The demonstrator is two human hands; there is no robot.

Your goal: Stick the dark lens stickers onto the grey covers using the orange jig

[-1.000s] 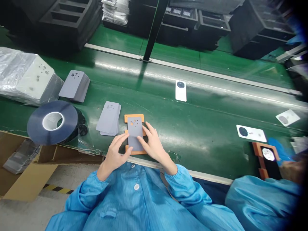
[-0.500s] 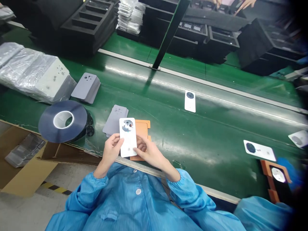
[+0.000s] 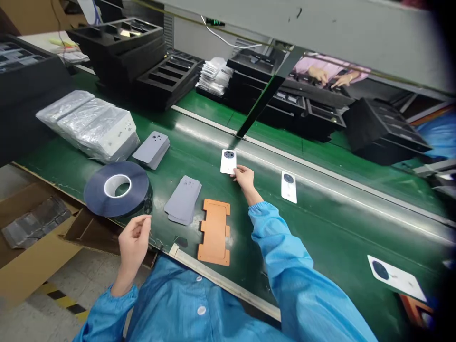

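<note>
My right hand (image 3: 244,177) pinches the lower right corner of a white phone back panel (image 3: 227,166) with a round dark camera area, at the far side of the green table. Over the table's near edge, beside the tape roll (image 3: 96,190), my left hand (image 3: 134,237) is raised with thumb and fingers together; whatever they hold, if anything, is too small to make out. Between the hands lie a small stack of grey panels (image 3: 181,202) and a bare orange fixture (image 3: 214,232). Another white panel (image 3: 289,194) lies to the right of my right hand.
Plastic-wrapped panels (image 3: 103,128) and a grey stack (image 3: 151,148) stand at the left. Black trays (image 3: 167,73) line the back, near an upright post (image 3: 263,95). At right lies a white panel (image 3: 395,277). Another person's hands (image 3: 331,78) work across the line.
The white panel has gone from between both hands to the far side in my right hand. My left hand has let go of it and moved left. The orange fixture is uncovered, and the view has shifted.
</note>
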